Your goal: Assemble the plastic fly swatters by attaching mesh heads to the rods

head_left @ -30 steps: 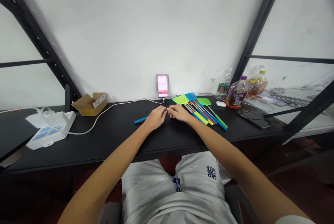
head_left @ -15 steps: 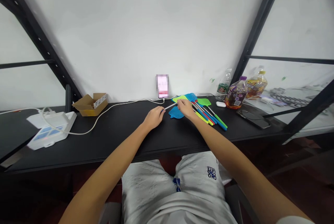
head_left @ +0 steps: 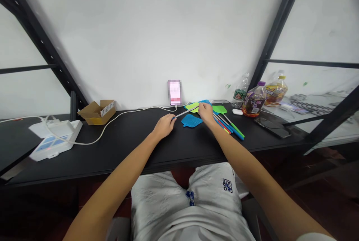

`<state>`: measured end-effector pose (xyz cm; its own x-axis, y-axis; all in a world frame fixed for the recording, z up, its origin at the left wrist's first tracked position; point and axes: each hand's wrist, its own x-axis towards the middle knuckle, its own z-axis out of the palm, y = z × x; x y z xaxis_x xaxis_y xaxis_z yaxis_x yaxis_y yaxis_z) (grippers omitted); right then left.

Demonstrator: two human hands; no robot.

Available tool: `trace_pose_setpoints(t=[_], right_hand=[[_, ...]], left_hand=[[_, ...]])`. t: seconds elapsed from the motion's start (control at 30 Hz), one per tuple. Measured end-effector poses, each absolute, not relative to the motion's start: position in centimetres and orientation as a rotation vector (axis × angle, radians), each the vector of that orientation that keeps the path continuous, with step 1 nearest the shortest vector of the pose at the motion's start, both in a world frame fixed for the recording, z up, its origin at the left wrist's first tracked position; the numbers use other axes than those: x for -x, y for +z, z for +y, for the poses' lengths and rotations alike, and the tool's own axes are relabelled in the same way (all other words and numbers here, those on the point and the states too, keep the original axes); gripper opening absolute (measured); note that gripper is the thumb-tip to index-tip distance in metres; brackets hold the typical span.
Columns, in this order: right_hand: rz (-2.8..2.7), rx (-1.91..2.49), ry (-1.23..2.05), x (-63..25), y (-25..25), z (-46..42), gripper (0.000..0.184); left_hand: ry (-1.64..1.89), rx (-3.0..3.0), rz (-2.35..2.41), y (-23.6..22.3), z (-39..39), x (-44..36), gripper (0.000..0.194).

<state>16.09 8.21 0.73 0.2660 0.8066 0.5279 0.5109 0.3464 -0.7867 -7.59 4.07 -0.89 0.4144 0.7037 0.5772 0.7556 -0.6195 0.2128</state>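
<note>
My left hand (head_left: pixel 165 125) is closed round the blue handle of a thin metal telescopic rod (head_left: pixel 186 112), which slants up to the right. My right hand (head_left: pixel 206 112) pinches the rod's far end. Below the rod, a blue fly swatter head (head_left: pixel 192 121) lies flat on the black table. Behind and beside my right hand is a pile of fly swatters: a yellow-green head (head_left: pixel 192 106), a green head (head_left: pixel 219 109) and a blue head (head_left: pixel 206 102) show. Their coloured handles (head_left: pixel 237 132) fan out toward the front right, partly hidden by my right hand and forearm.
A lit phone (head_left: pixel 175 93) leans on the wall, its white cable (head_left: pixel 123 113) running left to a power strip (head_left: pixel 57 142). An open cardboard box (head_left: pixel 97 115) stands at left. Bottles (head_left: pixel 254 100), a white case (head_left: pixel 237 112) and a dark phone (head_left: pixel 272 127) are at right.
My right hand has moved right, away from my left hand, and a longer stretch of the metal rod shows between them. More of the blue swatter head is uncovered. My left hand has barely moved.
</note>
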Motion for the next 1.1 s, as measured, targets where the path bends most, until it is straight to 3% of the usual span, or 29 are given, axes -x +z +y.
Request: trace_pose_setpoints(t=[1.1], right_hand=[[-1.357, 1.3, 0.239, -16.48, 0.67, 8.44, 0.035]], left_hand=[[-0.966, 2.534, -1.464, -1.18, 4.88, 8.32, 0.024]])
